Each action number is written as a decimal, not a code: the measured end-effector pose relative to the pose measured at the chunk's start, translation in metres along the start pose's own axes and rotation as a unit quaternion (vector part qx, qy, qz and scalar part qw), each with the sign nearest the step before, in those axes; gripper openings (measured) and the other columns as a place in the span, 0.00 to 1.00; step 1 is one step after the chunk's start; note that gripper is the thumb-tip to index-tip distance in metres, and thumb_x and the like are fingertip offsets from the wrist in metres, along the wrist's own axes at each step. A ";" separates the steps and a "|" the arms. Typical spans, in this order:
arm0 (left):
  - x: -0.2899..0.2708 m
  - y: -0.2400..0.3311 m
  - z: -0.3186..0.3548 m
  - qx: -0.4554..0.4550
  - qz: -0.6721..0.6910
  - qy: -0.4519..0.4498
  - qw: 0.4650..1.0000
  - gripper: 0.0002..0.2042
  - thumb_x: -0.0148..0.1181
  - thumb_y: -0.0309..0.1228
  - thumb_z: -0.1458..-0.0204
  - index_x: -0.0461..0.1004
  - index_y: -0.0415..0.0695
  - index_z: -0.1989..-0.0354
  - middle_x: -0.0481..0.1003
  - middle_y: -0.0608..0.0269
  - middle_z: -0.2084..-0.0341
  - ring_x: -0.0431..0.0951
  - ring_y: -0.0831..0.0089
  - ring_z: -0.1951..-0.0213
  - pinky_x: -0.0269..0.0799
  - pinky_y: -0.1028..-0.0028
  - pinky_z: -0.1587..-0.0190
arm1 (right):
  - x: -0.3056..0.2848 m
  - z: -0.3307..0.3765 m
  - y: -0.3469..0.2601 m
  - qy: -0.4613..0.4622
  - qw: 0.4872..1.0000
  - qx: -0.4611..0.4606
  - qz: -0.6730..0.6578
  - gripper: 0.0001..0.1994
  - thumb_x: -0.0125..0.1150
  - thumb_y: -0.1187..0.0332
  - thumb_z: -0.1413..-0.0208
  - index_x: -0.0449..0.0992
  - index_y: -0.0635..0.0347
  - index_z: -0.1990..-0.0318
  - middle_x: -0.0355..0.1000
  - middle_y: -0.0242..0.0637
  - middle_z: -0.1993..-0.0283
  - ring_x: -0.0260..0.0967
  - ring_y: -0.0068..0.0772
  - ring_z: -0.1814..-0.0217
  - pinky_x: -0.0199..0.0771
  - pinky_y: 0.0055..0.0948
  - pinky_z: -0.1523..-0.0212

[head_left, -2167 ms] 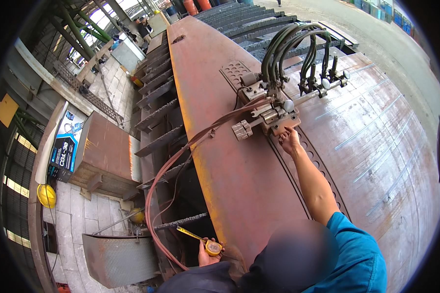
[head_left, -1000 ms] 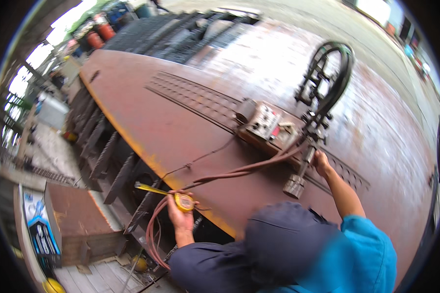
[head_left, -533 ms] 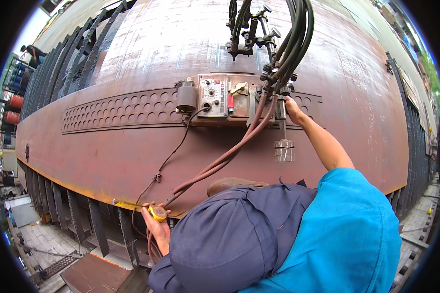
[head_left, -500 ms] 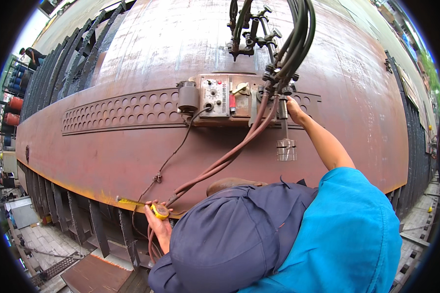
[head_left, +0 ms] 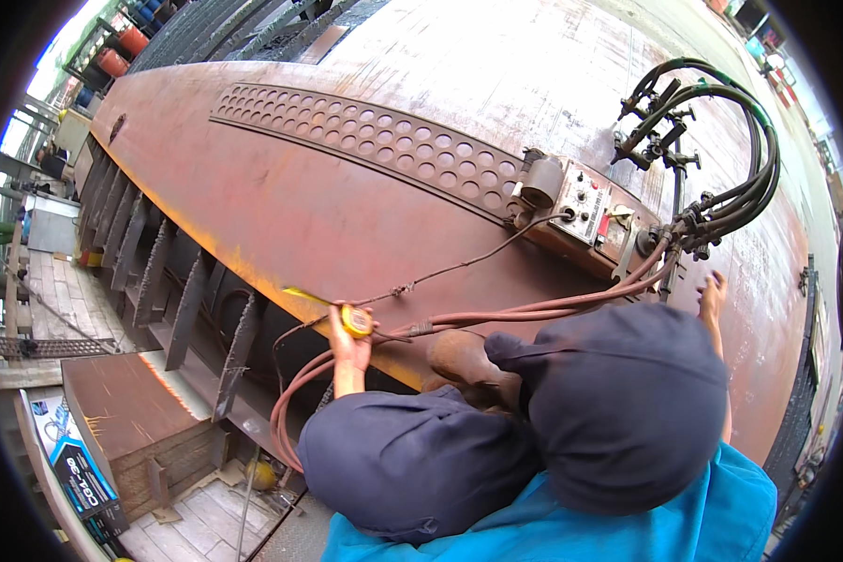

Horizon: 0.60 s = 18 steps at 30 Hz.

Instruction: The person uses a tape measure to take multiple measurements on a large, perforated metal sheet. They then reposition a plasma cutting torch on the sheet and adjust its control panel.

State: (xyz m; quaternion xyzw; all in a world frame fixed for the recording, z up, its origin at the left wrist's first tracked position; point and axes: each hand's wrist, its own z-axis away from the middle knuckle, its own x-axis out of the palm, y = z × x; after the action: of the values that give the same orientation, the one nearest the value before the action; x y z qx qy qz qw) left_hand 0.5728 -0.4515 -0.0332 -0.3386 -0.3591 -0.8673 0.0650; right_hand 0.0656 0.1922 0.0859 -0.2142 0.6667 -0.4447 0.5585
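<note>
My left hand (head_left: 349, 348) is closed around a yellow tape measure (head_left: 356, 320). A short length of its yellow blade (head_left: 306, 295) sticks out to the left, over the edge of the large rusty steel plate (head_left: 253, 220). My right hand (head_left: 712, 295) is off to the right, over the plate, with nothing in it and its fingers apart. Close to it stands a track-mounted gas cutting machine (head_left: 585, 211) with a control panel and a grey motor. Its torch (head_left: 628, 150) and looped black hoses (head_left: 768, 155) rise at the far side. Part of my right arm is hidden behind dark cloth.
A perforated guide rail (head_left: 375, 139) runs left from the machine. Reddish hoses (head_left: 534, 307) and a thin knotted cable (head_left: 459, 270) trail toward me. Upright jagged slats (head_left: 187, 309) support the plate. A rusty steel block (head_left: 131, 403) and a printed box (head_left: 70, 459) sit lower left.
My view has turned and shifted left, so the machine appears farther right. My right hand has let go of the knob beside the machine. My left hand still holds the tape measure.
</note>
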 end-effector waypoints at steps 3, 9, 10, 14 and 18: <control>-0.040 0.037 -0.019 0.072 0.072 0.062 0.993 0.17 0.50 0.54 0.31 0.74 0.56 0.50 0.79 0.69 0.56 0.83 0.58 0.57 0.83 0.57 0.65 | 0.001 -0.018 -0.010 0.141 0.976 -0.167 0.000 0.20 0.61 0.65 0.35 0.70 0.61 0.39 0.76 0.41 0.49 0.75 0.32 0.60 0.72 0.28 0.61; -0.073 0.099 -0.040 0.125 0.022 0.150 0.980 0.16 0.52 0.53 0.33 0.70 0.58 0.47 0.76 0.72 0.56 0.79 0.62 0.58 0.79 0.60 0.64 | 0.100 0.086 -0.161 -0.236 0.783 -0.570 0.080 0.20 0.65 0.68 0.39 0.73 0.59 0.41 0.74 0.46 0.46 0.77 0.41 0.50 0.77 0.36 0.49; -0.098 0.129 -0.045 0.130 -0.001 0.123 0.984 0.17 0.55 0.53 0.36 0.70 0.57 0.47 0.76 0.73 0.56 0.79 0.62 0.58 0.77 0.59 0.62 | 0.139 0.111 -0.188 -0.303 0.748 -0.585 0.080 0.20 0.66 0.69 0.40 0.74 0.58 0.41 0.73 0.47 0.45 0.78 0.43 0.48 0.78 0.38 0.48; -0.111 0.162 -0.030 0.175 -0.005 0.152 0.973 0.20 0.57 0.53 0.37 0.70 0.57 0.44 0.76 0.69 0.52 0.77 0.59 0.52 0.75 0.58 0.56 | 0.232 0.228 -0.243 -0.525 0.672 -0.506 0.132 0.18 0.65 0.63 0.43 0.79 0.52 0.45 0.73 0.42 0.42 0.70 0.48 0.36 0.67 0.48 0.35; -0.108 0.208 -0.015 0.204 -0.013 0.143 0.968 0.16 0.52 0.52 0.32 0.70 0.58 0.46 0.78 0.74 0.53 0.79 0.63 0.56 0.77 0.62 0.59 | 0.315 0.266 -0.276 -0.488 0.623 -0.557 0.253 0.16 0.52 0.69 0.40 0.78 0.50 0.46 0.74 0.42 0.44 0.70 0.46 0.36 0.67 0.56 0.39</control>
State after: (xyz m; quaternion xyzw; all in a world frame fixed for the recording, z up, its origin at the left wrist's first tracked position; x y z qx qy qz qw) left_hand 0.7217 -0.6281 0.0111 -0.1855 -0.5198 -0.8160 0.1717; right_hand 0.1671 -0.2899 0.1459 -0.4924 0.4444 0.3404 0.6665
